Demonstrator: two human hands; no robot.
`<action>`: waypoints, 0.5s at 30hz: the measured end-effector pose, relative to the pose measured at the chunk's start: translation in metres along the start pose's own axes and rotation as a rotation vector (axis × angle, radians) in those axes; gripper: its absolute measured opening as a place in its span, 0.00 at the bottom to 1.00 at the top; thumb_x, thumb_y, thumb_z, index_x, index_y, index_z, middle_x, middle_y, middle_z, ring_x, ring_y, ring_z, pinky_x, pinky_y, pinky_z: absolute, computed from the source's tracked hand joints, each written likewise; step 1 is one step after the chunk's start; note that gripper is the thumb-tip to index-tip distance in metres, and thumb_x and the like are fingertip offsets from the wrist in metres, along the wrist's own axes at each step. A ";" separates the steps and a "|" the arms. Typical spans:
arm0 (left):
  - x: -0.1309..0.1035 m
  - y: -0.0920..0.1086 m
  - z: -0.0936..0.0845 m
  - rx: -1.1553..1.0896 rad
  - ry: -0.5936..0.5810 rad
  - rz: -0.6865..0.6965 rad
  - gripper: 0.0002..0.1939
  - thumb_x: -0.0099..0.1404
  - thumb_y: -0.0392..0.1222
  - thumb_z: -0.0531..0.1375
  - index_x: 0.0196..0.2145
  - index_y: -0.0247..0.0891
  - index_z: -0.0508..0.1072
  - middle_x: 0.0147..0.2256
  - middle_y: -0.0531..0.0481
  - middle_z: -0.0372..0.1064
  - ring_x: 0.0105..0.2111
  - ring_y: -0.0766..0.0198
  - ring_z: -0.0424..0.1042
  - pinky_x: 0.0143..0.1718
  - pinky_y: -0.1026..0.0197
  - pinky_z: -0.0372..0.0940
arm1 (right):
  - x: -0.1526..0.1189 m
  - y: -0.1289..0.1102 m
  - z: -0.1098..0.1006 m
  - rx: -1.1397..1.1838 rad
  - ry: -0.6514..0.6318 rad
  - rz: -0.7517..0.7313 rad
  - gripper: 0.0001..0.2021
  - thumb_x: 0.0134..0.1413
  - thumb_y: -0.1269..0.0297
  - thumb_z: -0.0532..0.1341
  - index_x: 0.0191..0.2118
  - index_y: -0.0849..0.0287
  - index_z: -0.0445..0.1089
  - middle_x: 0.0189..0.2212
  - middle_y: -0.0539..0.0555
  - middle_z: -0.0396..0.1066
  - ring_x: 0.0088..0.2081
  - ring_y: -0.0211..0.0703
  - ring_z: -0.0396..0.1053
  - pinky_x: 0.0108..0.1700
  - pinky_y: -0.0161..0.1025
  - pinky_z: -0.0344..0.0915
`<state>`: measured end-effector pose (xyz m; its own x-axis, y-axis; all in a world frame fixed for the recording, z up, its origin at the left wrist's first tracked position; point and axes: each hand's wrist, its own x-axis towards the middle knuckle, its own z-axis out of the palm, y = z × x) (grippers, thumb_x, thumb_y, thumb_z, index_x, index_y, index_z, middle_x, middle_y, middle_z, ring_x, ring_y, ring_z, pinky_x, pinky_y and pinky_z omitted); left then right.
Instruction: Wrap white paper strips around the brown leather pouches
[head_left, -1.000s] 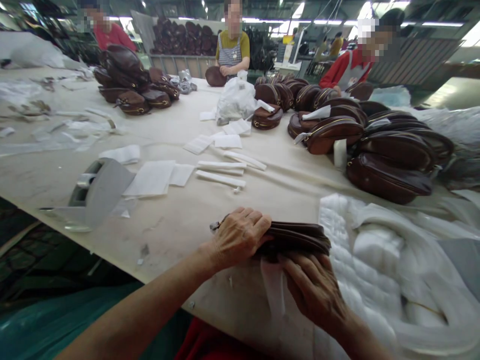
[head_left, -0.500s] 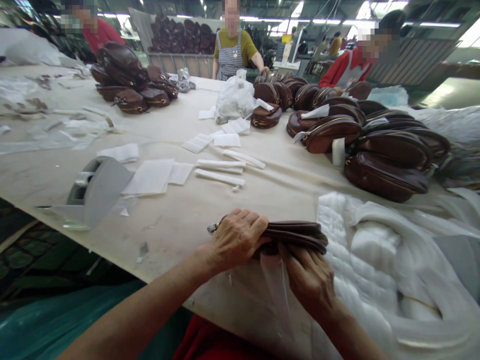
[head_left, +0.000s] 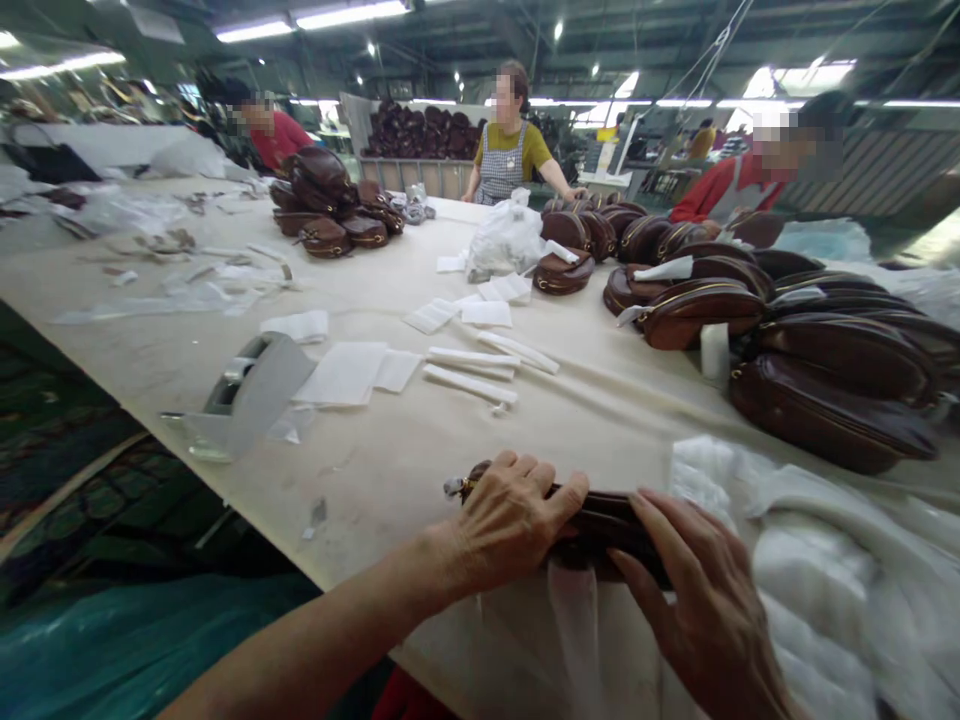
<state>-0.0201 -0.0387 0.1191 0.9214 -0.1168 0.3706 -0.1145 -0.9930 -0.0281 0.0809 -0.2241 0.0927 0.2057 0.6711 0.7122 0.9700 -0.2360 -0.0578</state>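
A dark brown leather bag (head_left: 611, 512) with a zip lies flattened at the table's near edge. My left hand (head_left: 517, 510) is closed over its left part, fingers across the top. Around the bag's right end is my right hand (head_left: 705, 600), fingers on the upper side and thumb at the front. Something small wrapped in clear plastic (head_left: 453, 487) sticks out past my left hand. A translucent strip (head_left: 574, 615) hangs from under the bag between my hands. The bag's underside is hidden.
A tape dispenser (head_left: 240, 395) stands left, near white paper sheets (head_left: 341, 373) and rolled white strips (head_left: 472, 375). Brown bags (head_left: 825, 400) are heaped at right and another pile (head_left: 322, 200) lies far left. White padding (head_left: 817, 580) sits right. Several people work across the table.
My right hand has moved from under the bag to around its right end, its fingers now on top. My left hand keeps its hold. The camera view has tilted up and turned left.
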 end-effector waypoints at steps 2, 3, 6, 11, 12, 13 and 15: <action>0.004 0.004 -0.002 0.012 -0.006 -0.022 0.17 0.66 0.50 0.56 0.45 0.34 0.62 0.32 0.48 0.66 0.31 0.56 0.66 0.31 0.54 0.60 | 0.009 0.013 0.008 0.051 -0.043 -0.016 0.19 0.62 0.63 0.54 0.57 0.60 0.60 0.42 0.61 0.68 0.43 0.53 0.66 0.44 0.50 0.62; 0.006 0.006 -0.003 0.009 0.000 -0.031 0.15 0.66 0.49 0.56 0.41 0.34 0.62 0.32 0.47 0.66 0.30 0.56 0.65 0.31 0.54 0.60 | 0.014 0.018 0.012 0.069 -0.041 -0.021 0.17 0.62 0.62 0.53 0.55 0.60 0.61 0.39 0.60 0.69 0.40 0.50 0.67 0.42 0.47 0.63; 0.007 0.003 -0.007 0.002 0.055 -0.045 0.07 0.67 0.42 0.54 0.35 0.35 0.62 0.30 0.48 0.65 0.28 0.58 0.64 0.30 0.56 0.60 | 0.027 0.023 0.021 0.145 -0.025 -0.032 0.13 0.63 0.62 0.54 0.50 0.59 0.64 0.35 0.57 0.68 0.36 0.46 0.66 0.39 0.44 0.62; -0.004 -0.011 -0.011 0.017 0.141 -0.071 0.05 0.69 0.38 0.49 0.37 0.34 0.61 0.29 0.48 0.65 0.28 0.57 0.64 0.29 0.56 0.60 | 0.044 0.008 0.027 0.224 -0.054 -0.045 0.11 0.62 0.65 0.54 0.48 0.61 0.65 0.35 0.56 0.69 0.35 0.44 0.65 0.39 0.43 0.62; -0.006 -0.013 -0.009 0.029 0.148 -0.086 0.06 0.69 0.37 0.48 0.37 0.34 0.61 0.29 0.47 0.65 0.27 0.57 0.64 0.29 0.56 0.60 | 0.047 0.006 0.028 0.241 -0.063 -0.033 0.11 0.62 0.65 0.54 0.47 0.61 0.65 0.34 0.56 0.69 0.35 0.44 0.65 0.39 0.43 0.62; -0.008 -0.015 -0.007 0.039 0.156 -0.098 0.07 0.69 0.36 0.46 0.37 0.34 0.62 0.29 0.47 0.65 0.27 0.57 0.64 0.29 0.56 0.60 | 0.050 0.006 0.028 0.277 -0.089 -0.022 0.11 0.62 0.63 0.54 0.47 0.62 0.66 0.34 0.56 0.69 0.36 0.44 0.65 0.39 0.43 0.63; -0.010 -0.017 -0.002 0.045 0.187 -0.104 0.09 0.70 0.35 0.44 0.38 0.33 0.62 0.30 0.46 0.66 0.27 0.58 0.65 0.30 0.56 0.60 | 0.059 0.012 0.028 0.426 -0.203 0.004 0.14 0.64 0.59 0.52 0.45 0.61 0.68 0.35 0.56 0.70 0.36 0.43 0.67 0.40 0.41 0.64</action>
<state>-0.0277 -0.0208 0.1175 0.8419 -0.0130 0.5394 -0.0019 -0.9998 -0.0211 0.1082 -0.1672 0.1143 0.1896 0.8048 0.5624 0.9272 0.0417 -0.3723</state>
